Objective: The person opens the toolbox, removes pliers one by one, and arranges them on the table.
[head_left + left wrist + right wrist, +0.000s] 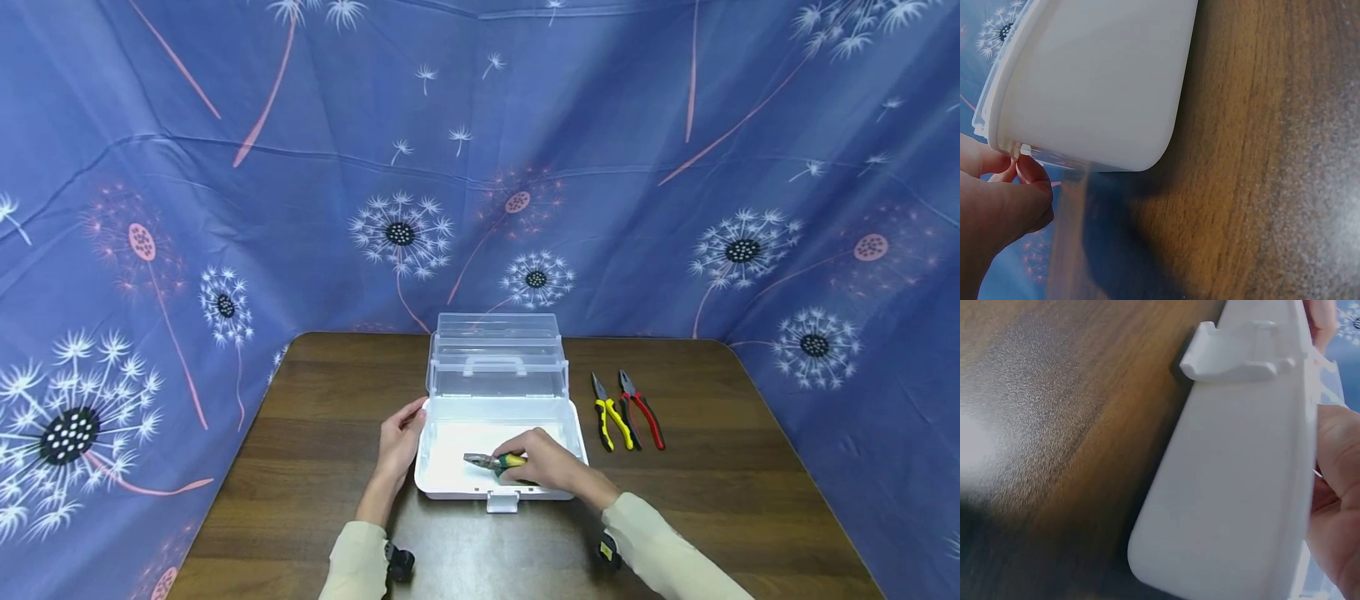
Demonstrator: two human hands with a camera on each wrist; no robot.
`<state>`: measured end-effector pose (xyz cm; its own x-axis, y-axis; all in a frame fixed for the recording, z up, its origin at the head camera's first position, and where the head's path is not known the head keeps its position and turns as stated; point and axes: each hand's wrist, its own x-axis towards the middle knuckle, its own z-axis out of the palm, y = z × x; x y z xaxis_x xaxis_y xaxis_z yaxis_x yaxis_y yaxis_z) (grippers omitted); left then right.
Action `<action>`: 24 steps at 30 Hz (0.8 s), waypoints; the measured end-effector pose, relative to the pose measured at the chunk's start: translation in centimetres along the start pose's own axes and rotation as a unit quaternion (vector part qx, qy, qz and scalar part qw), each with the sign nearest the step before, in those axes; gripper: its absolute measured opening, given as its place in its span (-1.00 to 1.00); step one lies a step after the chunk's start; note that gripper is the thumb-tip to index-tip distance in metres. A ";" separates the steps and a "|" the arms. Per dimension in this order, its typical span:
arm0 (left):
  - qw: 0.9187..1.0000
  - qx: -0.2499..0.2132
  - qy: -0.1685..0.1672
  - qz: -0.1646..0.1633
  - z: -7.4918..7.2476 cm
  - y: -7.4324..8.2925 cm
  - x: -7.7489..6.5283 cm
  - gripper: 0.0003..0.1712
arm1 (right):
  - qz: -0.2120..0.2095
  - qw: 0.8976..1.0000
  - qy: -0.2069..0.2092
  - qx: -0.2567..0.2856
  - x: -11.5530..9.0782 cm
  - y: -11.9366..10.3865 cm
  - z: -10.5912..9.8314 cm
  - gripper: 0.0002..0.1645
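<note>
A white plastic toolbox [457, 493] stands on the table, its clear lid [491, 382] raised at the back and its front latch [502, 502] hanging down. My right hand [551, 461] grips combination pliers [513, 460] with green and yellow handles, low over the inside of the box, metal head pointing left. Whether the pliers touch the box floor I cannot tell. At the left rim my left hand [400, 446] pinches the edge of the box; the left wrist view shows thumb and fingers [1035, 172] at a rim corner. The box's front wall hides the pliers in the right wrist view.
Right of the box lie long-nose pliers [602, 408] with yellow and black handles. Beside them are pliers [647, 414] with red and black handles. A blue dandelion-print cloth [465, 208] hangs behind and along both sides of the brown wooden table [322, 433].
</note>
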<state>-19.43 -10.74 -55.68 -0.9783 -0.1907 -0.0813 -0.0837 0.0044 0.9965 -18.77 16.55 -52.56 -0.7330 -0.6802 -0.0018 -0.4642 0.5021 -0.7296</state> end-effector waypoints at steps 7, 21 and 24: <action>1.000 -0.002 0.002 -0.004 0.0 0.3 -0.1 -0.63 | -0.011 0.998 0.061 0.015 -1.3 -0.3 -2.1 -0.70; 1.000 -0.005 0.000 -0.002 -0.1 0.2 0.0 -0.63 | 0.083 0.976 0.189 0.076 -3.6 -0.1 -7.0 -0.50; 1.000 0.000 0.002 -0.003 -0.1 0.2 0.0 -0.63 | 0.096 0.969 0.211 0.082 -4.1 0.5 -8.1 -0.45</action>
<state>-19.40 -10.79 -55.51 -0.9770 -0.1943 -0.0875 -0.0898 0.0030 0.9960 -20.02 23.92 -47.34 -0.9519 -0.2873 0.1062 -0.2394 0.4819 -0.8429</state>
